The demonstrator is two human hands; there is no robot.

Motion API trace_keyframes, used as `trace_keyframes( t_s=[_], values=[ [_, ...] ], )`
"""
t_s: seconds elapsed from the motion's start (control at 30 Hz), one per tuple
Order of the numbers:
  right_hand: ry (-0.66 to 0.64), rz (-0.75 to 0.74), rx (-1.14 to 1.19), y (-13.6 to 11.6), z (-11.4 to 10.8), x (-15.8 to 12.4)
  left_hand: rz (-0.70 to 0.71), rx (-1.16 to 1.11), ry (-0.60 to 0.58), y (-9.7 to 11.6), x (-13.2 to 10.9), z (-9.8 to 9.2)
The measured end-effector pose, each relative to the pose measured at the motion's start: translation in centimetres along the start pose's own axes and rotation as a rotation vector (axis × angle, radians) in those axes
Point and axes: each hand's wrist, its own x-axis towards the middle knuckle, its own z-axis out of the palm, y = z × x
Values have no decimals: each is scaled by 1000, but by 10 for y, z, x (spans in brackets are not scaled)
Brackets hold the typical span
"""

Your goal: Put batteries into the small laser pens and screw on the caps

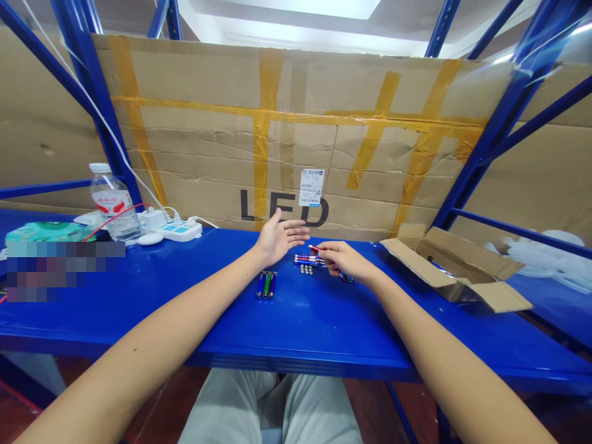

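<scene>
My left hand [280,237] is raised a little above the blue shelf surface [185,296], palm up, fingers stretched out and holding nothing. My right hand [342,258] is closed in a pinch on a small red pen-shaped light [315,249] over a small pile of similar coloured lights [308,260]. Several tiny silver button cells [306,269] lie just in front of that pile. Three pen lights, blue, green and blue [267,285], lie side by side below my left hand.
An open cardboard box [456,271] sits at the right. A water bottle [112,203], a white power strip [178,229] with a plug and cables, and a green tissue pack [46,232] stand at the left. A taped cardboard sheet marked LED [296,135] backs the shelf.
</scene>
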Motion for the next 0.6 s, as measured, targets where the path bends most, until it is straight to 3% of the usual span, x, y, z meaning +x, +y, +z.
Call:
trace_keyframes(
  t_s=[0.6],
  values=[
    [33, -48, -182, 9, -7, 4, -9, 18, -2, -1, 0, 0]
  ],
)
